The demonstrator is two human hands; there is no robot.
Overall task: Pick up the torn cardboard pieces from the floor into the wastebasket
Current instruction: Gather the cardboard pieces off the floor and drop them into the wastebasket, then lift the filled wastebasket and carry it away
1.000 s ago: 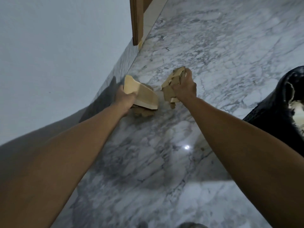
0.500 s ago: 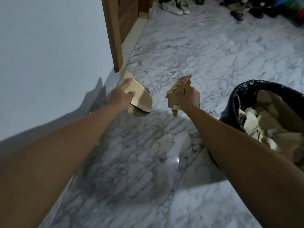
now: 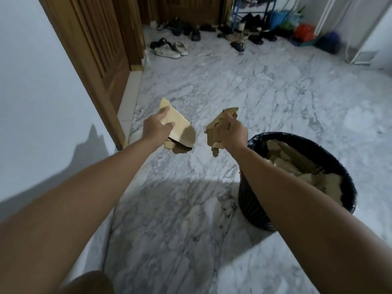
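Head view, both arms extended over the marble floor [image 3: 191, 209]. The left hand [image 3: 156, 127] gripped a stack of torn cardboard pieces [image 3: 180, 130], thumb curled over the top face and fingers under it; the largest piece was a flat slab whose long axis ran from its torn upper-left tip, pointing toward the wooden door frame [image 3: 93, 66], down to its lower-right end, which pointed toward the wastebasket [image 3: 318, 145]. Smaller ragged scraps hung below this slab. The right hand [image 3: 232, 133] was curled around a second bundle of cardboard scraps [image 3: 218, 128], its long axis near vertical, with a crumpled tip pointing up and away from the person and a small tab hanging down below the wrist. Both bundles were held in the air above the floor, side by side and apart, to the left of the wastebasket and not yet over its rim. The black-lined wastebasket stood on the floor under the right forearm, already holding many cardboard pieces. Compared with half a second earlier, the view had tilted upward: shoes [image 3: 169, 49] and a rack [image 3: 252, 11] at the far end now showed fully, the whole wastebasket rim had come into view, and the grips on both bundles were unchanged
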